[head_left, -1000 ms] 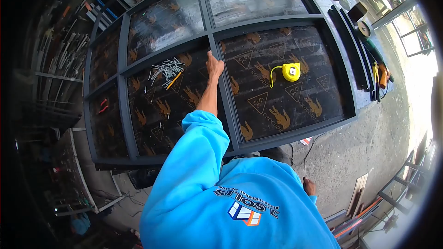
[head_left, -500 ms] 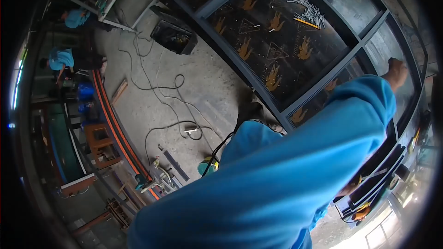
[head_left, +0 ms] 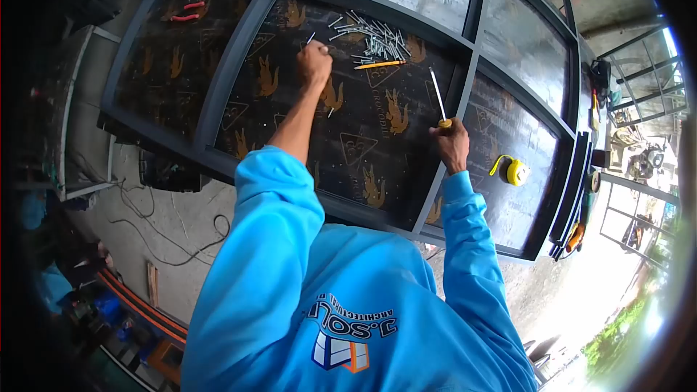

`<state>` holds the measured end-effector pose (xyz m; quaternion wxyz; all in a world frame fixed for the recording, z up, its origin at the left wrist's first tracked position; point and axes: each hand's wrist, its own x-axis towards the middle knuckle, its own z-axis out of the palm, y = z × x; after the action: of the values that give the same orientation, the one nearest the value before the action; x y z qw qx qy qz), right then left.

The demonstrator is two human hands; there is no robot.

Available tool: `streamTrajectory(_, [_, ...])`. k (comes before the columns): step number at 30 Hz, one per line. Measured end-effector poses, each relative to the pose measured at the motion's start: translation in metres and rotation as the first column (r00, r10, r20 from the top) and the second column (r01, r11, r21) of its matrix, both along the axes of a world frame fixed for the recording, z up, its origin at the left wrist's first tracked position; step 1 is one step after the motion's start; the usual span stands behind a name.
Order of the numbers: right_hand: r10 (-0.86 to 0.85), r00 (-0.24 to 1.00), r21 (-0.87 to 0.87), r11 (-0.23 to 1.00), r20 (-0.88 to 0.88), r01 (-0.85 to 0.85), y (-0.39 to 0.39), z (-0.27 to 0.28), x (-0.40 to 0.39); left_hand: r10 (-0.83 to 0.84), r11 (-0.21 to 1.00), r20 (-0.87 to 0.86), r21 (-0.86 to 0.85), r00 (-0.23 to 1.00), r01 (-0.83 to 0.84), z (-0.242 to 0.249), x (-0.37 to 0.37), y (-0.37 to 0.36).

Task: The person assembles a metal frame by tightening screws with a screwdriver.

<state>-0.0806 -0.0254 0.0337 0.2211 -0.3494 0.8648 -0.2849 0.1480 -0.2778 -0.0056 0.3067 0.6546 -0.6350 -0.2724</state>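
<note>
My left hand (head_left: 314,67) is closed in a pinch over the dark patterned board, with a screw (head_left: 311,38) showing at its fingertips. In my right hand (head_left: 453,147) is a screwdriver (head_left: 437,94), gripped by its yellowish handle, the shaft tilted up and away from me. A pile of long screws (head_left: 381,38) lies on the board between and beyond both hands. Just on the near side of that pile rests a yellow pencil (head_left: 380,64). The grey metal frame (head_left: 234,51) surrounds the board, and its bars divide it into several panels.
Red-handled pliers (head_left: 190,11) lie in the left panel. A yellow tape measure (head_left: 515,172) sits in the right panel. Cables (head_left: 156,243) trail over the concrete floor at left. Dark metal profiles (head_left: 573,192) lean past the frame's right end.
My view has swung round, so the frame now lies straight ahead. A hand that reached over a far-right panel has left it. Both hands now show above the frame, the right with the screwdriver.
</note>
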Motion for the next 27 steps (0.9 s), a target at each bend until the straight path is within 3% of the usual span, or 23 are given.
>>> streamTrajectory(1, [0.012, 0.994, 0.043, 0.999, -0.112, -0.007, -0.023, 0.012, 0.018, -0.013, 0.998, -0.006, -0.063, 1.0, 0.013, -0.014, 0.027, -0.01])
streamTrajectory(2, [0.032, 1.0, -0.037, 0.999, 0.0, -0.032, -0.043, -0.001, 0.019, -0.04, 0.999, -0.019, -0.002, 0.999, 0.04, -0.024, 0.043, -0.017])
streamTrajectory(5, [0.128, 0.987, -0.019, 0.991, -0.093, -0.13, -0.111, -0.007, 0.043, -0.288, 0.957, -0.138, -0.062, 0.947, 0.282, -0.043, 0.04, -0.016])
streamTrajectory(7, [0.151, 0.976, -0.003, 0.988, -0.157, -0.153, -0.146, -0.011, 0.056, -0.458, 0.873, -0.034, -0.206, 0.888, 0.442, -0.035, 0.022, -0.005])
streamTrajectory(9, [0.104, 0.987, -0.008, 0.994, -0.123, -0.106, -0.172, -0.02, 0.063, -0.616, 0.767, -0.046, -0.266, 0.787, 0.584, -0.033, 0.001, -0.001])
streamTrajectory(11, [0.125, 0.98, 0.01, 0.992, -0.156, -0.125, -0.187, -0.026, 0.067, -0.643, 0.723, 0.128, -0.222, 0.755, 0.654, -0.037, -0.012, 0.004])
streamTrajectory(15, [0.152, 0.981, 0.078, 0.987, -0.121, -0.143, -0.199, -0.038, 0.08, -0.6, 0.731, 0.199, -0.256, 0.775, 0.632, -0.041, -0.015, 0.004])
streamTrajectory(17, [0.096, 0.995, 0.166, 0.981, 0.018, -0.098, -0.204, -0.035, 0.075, -0.621, 0.755, 0.097, -0.195, 0.778, 0.626, -0.04, -0.016, -0.003])
streamTrajectory(21, [0.086, 0.994, 0.153, 0.985, -0.072, -0.075, -0.197, -0.04, 0.075, -0.538, 0.839, -0.026, -0.119, 0.843, 0.532, -0.023, -0.032, -0.013])
streamTrajectory(23, [0.079, 0.993, 0.146, 0.987, -0.084, -0.066, -0.19, -0.041, 0.078, -0.636, 0.698, 0.312, -0.159, 0.706, 0.698, -0.027, -0.038, -0.008])
streamTrajectory(27, [0.043, 0.998, 0.007, 0.999, -0.052, -0.043, -0.159, -0.068, 0.069, -0.57, 0.786, 0.358, -0.024, 0.739, 0.618, -0.018, -0.058, 0.014])
